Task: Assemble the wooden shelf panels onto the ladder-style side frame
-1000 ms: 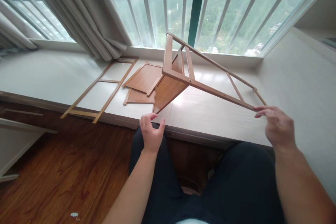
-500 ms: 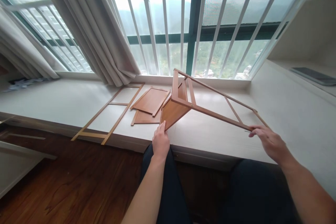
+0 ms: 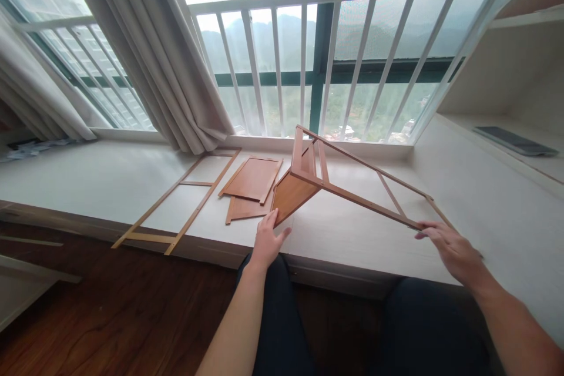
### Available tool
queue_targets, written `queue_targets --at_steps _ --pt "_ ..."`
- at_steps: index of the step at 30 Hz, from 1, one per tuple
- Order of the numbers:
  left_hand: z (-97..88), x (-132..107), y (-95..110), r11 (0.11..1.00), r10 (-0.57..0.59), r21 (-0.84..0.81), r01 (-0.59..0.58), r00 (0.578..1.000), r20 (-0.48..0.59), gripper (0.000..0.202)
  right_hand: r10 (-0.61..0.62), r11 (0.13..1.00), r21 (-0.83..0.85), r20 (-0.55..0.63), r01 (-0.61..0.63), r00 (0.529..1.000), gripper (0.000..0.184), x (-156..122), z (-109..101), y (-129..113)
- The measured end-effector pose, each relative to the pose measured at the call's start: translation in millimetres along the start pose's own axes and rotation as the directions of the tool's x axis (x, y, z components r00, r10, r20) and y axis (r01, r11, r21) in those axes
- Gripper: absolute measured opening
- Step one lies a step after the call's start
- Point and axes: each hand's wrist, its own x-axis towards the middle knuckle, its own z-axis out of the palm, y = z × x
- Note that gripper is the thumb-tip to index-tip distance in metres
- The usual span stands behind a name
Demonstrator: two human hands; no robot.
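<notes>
A wooden frame point(image 3: 368, 200) with thin rails and crossbars is held tilted above the white window ledge, a brown wooden panel point(image 3: 294, 195) joined at its left end. My left hand point(image 3: 267, 241) is at the panel's lower corner; its fingers touch the edge and its thumb stands away from it. At the frame's right end, my right hand point(image 3: 452, 249) is closed around the rail, its fingertips curled under. Two loose wooden panels lie overlapped to the left, the upper panel point(image 3: 254, 178) partly covering the lower panel point(image 3: 247, 209).
A second wooden frame point(image 3: 207, 202) lies flat on the ledge point(image 3: 88, 182), its near end overhanging the edge. White railings point(image 3: 304, 70) and a grey curtain point(image 3: 154, 64) line the window. A dark flat object point(image 3: 515, 140) rests on the right-hand shelf.
My left thumb has moved away from the panel, while the fingers stay at its corner. The camera view has tilted up slightly. My right hand keeps hold of the frame.
</notes>
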Motion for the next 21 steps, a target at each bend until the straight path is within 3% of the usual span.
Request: queue_targets --at_steps 2,4,6,8,11,14,18,21 --pt "-15.0 1.0 -11.2 1.0 0.018 -0.01 -0.018 1.0 0.016 0.065 -0.01 1.0 0.017 -0.037 0.011 0.999 0.062 -8.7 -2.6 -10.8" --pt "-32.2 9.1 -23.5 1.0 -0.002 0.004 0.002 1.0 -0.007 0.05 -0.059 0.997 0.038 -0.171 0.066 0.984 0.052 -25.7 -1.3 -24.9" --pt "-47.9 26.6 -34.9 0.997 -0.056 0.053 0.059 0.996 -0.063 0.045 -0.063 0.991 0.089 -0.364 0.102 0.929 0.039 -49.4 8.0 -39.9" --pt "-57.9 51.6 -43.0 0.983 -0.104 0.136 0.12 0.988 -0.117 0.037 -0.04 0.984 0.136 -0.458 0.115 0.888 0.039 -75.2 26.4 -53.6" --pt "-56.0 92.5 -46.9 0.945 -0.131 0.287 0.16 0.984 -0.119 0.032 0.059 0.961 0.271 -0.381 0.051 0.923 0.048 -106.1 63.6 -70.3" --pt "-37.0 125.0 -43.3 0.891 -0.146 0.425 0.158 0.987 -0.06 0.04 0.067 0.917 0.4 -0.171 0.007 0.983 0.051 -119.1 95.7 -84.2" --pt "-14.0 150.9 -36.4 0.785 -0.232 0.587 0.199 0.972 -0.019 0.052 -0.009 0.863 0.506 0.037 -0.011 0.999 0.053 -118.8 117.3 -96.4" --pt "-13.6 163.3 -34.8 0.711 -0.271 0.674 0.202 0.963 -0.003 0.05 0.025 0.832 0.547 0.135 -0.095 0.991 0.053 -117.3 125.9 -96.8"
